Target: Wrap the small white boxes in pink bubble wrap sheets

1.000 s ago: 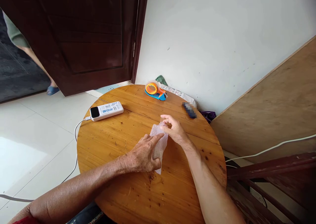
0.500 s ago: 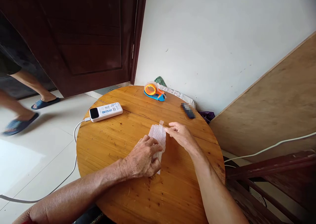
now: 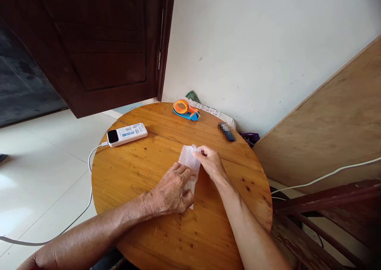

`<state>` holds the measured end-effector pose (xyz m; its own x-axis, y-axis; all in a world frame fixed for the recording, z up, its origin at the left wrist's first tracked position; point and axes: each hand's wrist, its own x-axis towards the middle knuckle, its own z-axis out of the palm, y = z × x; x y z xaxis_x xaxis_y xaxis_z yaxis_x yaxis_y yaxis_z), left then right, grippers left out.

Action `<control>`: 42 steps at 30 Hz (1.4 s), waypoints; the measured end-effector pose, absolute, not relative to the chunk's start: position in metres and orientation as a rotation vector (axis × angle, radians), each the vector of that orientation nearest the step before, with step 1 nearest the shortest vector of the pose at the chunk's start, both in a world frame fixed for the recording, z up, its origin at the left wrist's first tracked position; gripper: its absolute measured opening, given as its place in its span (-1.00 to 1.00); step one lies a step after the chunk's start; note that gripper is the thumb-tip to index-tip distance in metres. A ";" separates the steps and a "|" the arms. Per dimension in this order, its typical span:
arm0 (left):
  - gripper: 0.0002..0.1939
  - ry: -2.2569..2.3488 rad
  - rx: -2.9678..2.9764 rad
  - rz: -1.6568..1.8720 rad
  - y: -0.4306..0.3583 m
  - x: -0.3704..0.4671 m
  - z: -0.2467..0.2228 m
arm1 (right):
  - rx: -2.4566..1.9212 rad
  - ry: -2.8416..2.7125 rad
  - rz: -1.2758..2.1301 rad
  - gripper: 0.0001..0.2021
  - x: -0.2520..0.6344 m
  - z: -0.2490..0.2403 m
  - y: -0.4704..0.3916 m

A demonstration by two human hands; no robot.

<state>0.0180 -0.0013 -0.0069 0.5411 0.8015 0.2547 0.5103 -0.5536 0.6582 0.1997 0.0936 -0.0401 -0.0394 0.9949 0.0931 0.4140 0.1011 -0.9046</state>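
Note:
A narrow piece of translucent bubble wrap (image 3: 188, 155) lies on the round wooden table (image 3: 133, 175). Over its lower half rests my left hand (image 3: 174, 184), fingers curled and holding it down; the wrap beneath the palm is hidden. At the wrap's top right corner, thumb and fingers of my right hand (image 3: 208, 159) pinch its edge. A small clear tape strip (image 3: 194, 146) shows at the top edge, close to those fingertips.
A blue and orange tape dispenser (image 3: 186, 109) stands at the back. A white power bank (image 3: 127, 135) with a cable sits at the left, a dark blurred object (image 3: 227, 132) at the right. Beyond are a wall (image 3: 253, 56) and a brown door (image 3: 104, 52).
My right hand has moved left and closed on the wrap's top corner, where the tape strip stuck out. My left hand stays put. The person walking at the left has almost left view.

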 end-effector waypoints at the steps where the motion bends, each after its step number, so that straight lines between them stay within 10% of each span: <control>1: -0.55 1.063 2.251 0.752 -0.001 0.018 -0.007 | -1.424 -1.577 0.885 -0.82 0.200 -0.042 0.095; 20: -0.72 1.485 2.269 0.647 -0.007 0.018 -0.015 | -1.227 -1.611 1.123 -0.74 0.189 0.014 0.063; 32: -0.15 1.569 1.959 1.014 -0.009 0.015 -0.030 | -1.206 -2.011 0.603 -0.88 0.181 0.021 -0.026; 38: -0.65 1.310 2.096 0.737 -0.001 0.005 -0.021 | -1.097 -2.025 0.526 -0.91 0.179 -0.012 -0.052; 42: -0.65 1.011 2.142 0.709 0.000 -0.019 -0.020 | -1.085 -2.028 0.490 -0.90 0.176 -0.023 -0.057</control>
<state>-0.0189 0.0003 -0.0201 0.5551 0.8099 0.1896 0.4542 -0.4861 0.7466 0.1760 -0.0568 -0.0234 -0.3416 0.8259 0.4486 0.5297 0.5635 -0.6340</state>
